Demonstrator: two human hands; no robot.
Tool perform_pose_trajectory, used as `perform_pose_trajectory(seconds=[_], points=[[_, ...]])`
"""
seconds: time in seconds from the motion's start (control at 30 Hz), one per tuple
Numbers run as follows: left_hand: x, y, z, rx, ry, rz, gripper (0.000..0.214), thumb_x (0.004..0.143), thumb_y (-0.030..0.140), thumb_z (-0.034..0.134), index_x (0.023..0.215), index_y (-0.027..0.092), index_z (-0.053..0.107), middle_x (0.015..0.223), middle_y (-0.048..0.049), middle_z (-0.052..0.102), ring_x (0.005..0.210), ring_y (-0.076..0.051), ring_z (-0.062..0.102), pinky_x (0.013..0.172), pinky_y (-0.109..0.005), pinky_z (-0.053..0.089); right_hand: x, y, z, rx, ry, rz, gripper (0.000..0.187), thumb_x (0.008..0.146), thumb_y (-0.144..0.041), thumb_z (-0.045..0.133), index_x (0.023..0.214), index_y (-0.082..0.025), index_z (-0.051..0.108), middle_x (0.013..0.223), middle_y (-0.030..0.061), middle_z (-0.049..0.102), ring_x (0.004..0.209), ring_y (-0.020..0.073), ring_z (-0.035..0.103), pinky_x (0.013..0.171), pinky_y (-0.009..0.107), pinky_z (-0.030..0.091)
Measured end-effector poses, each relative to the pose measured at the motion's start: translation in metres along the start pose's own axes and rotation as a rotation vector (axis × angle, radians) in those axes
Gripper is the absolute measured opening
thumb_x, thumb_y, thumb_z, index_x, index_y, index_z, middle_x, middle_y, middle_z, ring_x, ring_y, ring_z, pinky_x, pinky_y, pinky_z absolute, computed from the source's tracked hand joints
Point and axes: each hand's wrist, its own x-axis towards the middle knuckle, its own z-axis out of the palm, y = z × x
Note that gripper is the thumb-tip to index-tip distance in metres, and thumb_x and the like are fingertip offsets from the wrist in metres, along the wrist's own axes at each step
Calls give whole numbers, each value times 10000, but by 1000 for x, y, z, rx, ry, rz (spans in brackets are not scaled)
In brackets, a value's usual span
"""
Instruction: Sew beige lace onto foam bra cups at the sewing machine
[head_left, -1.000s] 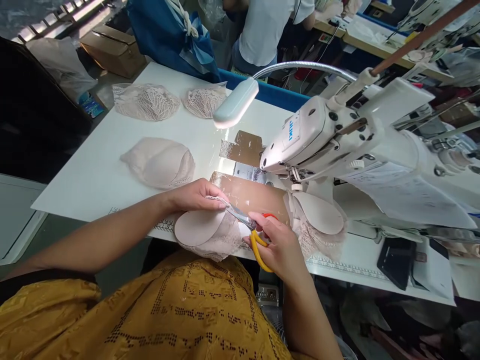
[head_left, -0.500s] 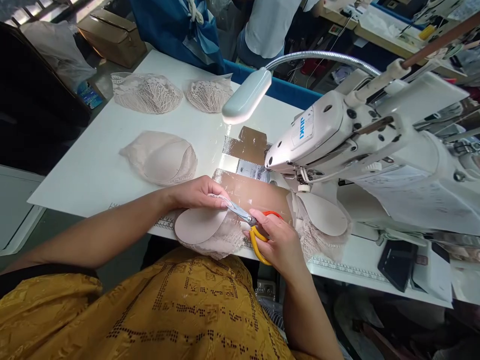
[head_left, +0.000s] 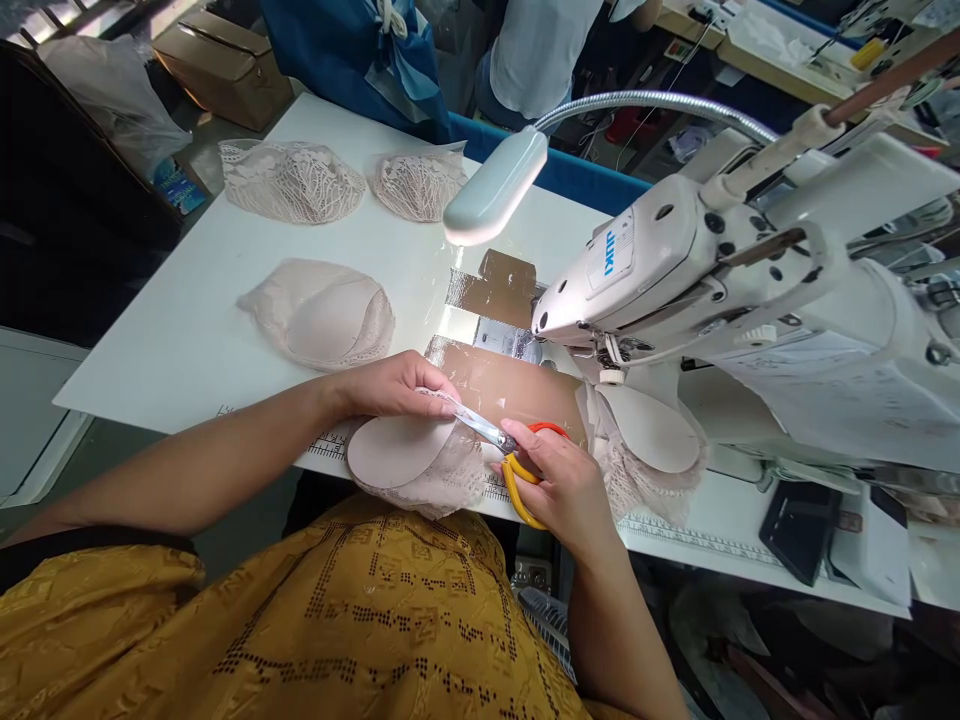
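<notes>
A beige lace bra cup (head_left: 405,455) hangs partly over the table's front edge, and my left hand (head_left: 405,385) pinches its upper edge between thumb and fingers. My right hand (head_left: 559,480) grips a pair of scissors (head_left: 517,470) with one yellow and one red handle loop. The scissor blades lie along the pinched edge, their tips close to my left fingertips. Whether the blades are parted is hard to make out. Another bra cup (head_left: 649,430) with lace lies under the sewing machine's head, right of my right hand.
The white sewing machine (head_left: 637,250) fills the right side, with a lamp (head_left: 499,185) on a bendable neck above the table (head_left: 187,300). Lace cups (head_left: 292,180) and a padded cup (head_left: 322,315) lie at the left. A black phone (head_left: 799,525) rests at the right edge. A person (head_left: 532,60) is beyond.
The view has shifted slightly. My hands, the scissors and the bra cup keep nearly the same positions, with the scissors turned a little.
</notes>
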Motion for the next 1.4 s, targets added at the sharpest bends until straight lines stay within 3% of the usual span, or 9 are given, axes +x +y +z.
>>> perform_pose_trajectory(seconds=[0.43,0.93,1.2,1.4], points=[[1,1,1,23,-33,1,270,853,382,668,954,148,758,777,-40,673,705,-122,547,632,-219,392,8,0,0,-22,-11,-42,376,908,-347,624,1242,-175,610,761,28,638,687,168,576,640,271,427],[1,2,2,-4,-23,-4,230,839,347,676,914,143,752,734,-20,652,684,-110,527,627,-216,372,19,-2,-9,21,-168,-10,353,913,-397,603,1201,-193,613,793,26,667,693,161,586,659,262,416],[1,1,0,2,-49,-12,245,857,369,669,922,146,748,732,-14,618,699,-114,505,644,-227,368,19,5,-6,-43,-179,-56,330,957,-430,533,1136,-181,654,685,0,627,607,135,565,605,250,372],[1,0,1,-3,-35,-16,263,845,383,677,901,136,749,699,-8,600,672,-106,484,612,-218,345,22,7,-3,-67,-158,-68,353,934,-439,571,1175,-191,643,746,11,660,657,141,587,619,249,368]])
